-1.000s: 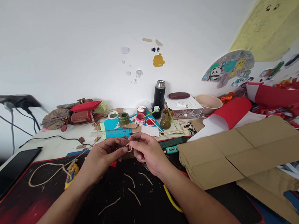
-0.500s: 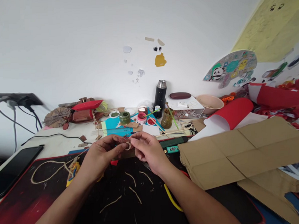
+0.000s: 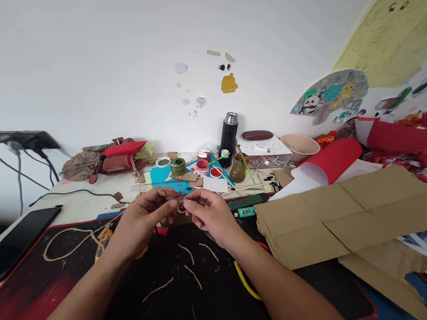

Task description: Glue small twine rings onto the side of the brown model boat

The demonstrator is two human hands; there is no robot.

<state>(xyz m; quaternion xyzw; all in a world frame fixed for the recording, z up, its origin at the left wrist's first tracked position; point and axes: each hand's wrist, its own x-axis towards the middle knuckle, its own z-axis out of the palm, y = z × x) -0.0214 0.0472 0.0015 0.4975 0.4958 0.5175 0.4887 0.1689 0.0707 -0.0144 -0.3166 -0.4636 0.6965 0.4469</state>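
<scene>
A small, pale ring [image 3: 181, 208], apparently of twine, sits between my two hands above the dark mat. Thumb and fingers of my right hand [image 3: 211, 215] pinch it from the right. On the other side, my left hand [image 3: 141, 218] has its fingers curled and its thumb tip close against the ring; what lies between those fingertips is too small to tell. Several cut pieces of twine [image 3: 193, 277] lie on the mat [image 3: 164, 315] below. A longer loop of twine [image 3: 63, 257] rests to the left, by a yellow-and-blue item [image 3: 102, 242] partly covered by my left forearm.
Paint jars [image 3: 178, 167], a black flask [image 3: 229, 137] and thin sticks [image 3: 249, 188] stand or lie at the back. Folded cardboard [image 3: 310, 222] covers the right side, behind it red paper [image 3: 344, 158]. A phone [image 3: 20, 241] lies at the left edge. A yellow curved piece [image 3: 246, 282] is by my right forearm.
The fingertips have shifted slightly around the ring, and my left thumb has drawn back a little from it. Things on the table stay where they were.
</scene>
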